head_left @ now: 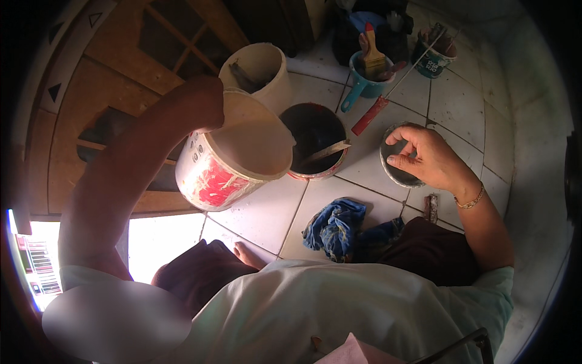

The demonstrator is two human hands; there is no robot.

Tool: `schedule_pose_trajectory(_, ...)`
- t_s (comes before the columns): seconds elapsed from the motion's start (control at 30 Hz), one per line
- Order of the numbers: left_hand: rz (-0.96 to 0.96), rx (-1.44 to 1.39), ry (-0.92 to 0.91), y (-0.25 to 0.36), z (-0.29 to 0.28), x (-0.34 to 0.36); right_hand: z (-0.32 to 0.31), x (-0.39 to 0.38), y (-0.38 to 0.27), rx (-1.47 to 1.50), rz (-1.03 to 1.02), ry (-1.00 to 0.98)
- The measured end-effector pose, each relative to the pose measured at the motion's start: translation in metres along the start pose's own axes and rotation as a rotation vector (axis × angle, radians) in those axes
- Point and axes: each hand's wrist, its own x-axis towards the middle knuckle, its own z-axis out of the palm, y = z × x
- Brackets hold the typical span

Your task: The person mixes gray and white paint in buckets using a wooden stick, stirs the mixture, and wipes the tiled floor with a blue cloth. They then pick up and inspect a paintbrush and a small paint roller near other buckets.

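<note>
Left hand (209, 108): closed on the upper-left rim of the tilted white bucket (213, 176); fingers mostly hidden by the wrist, so exact grip can't be told. Bucket hangs right of and below those fingers, mouth leaning right. Second pale bucket (283, 80) sits upright just beyond them. Right of the held bucket, between the hands: dark bucket (309, 128) with a stick (327, 150) across its inside; the two rims overlap in view, contact unclear. Nearer the body, blue rag (336, 225). Right hand (429, 156): fingers half curled, thumb apart, nothing held, over a round tub (386, 170); touch can't be told. To handle the tilt well, the spare right fingers should support the bucket's base, tilt changes should be slow, and its lip kept clear of the stick.
</note>
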Motion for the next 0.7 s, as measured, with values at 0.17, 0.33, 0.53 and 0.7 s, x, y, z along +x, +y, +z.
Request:
schedule_pose_trajectory(0.17,-0.023,-0.120,0.013,0.010,-0.005,-0.010,0.001,0.002,-0.001,0.016,0.060,-0.043)
schedule_pose_trajectory(0.33,-0.023,-0.025,0.011,0.016,-0.009,-0.007,0.006,0.005,0.003,-0.028,-0.002,-0.029)
schedule_pose_trajectory(0.53,-0.017,0.019,-0.038,0.010,-0.007,0.000,0.008,0.006,0.009,-0.028,-0.032,-0.022)
schedule_pose_trajectory(0.7,-0.006,-0.030,-0.084,-0.012,0.008,0.004,0.006,0.006,0.002,-0.014,0.051,-0.059)
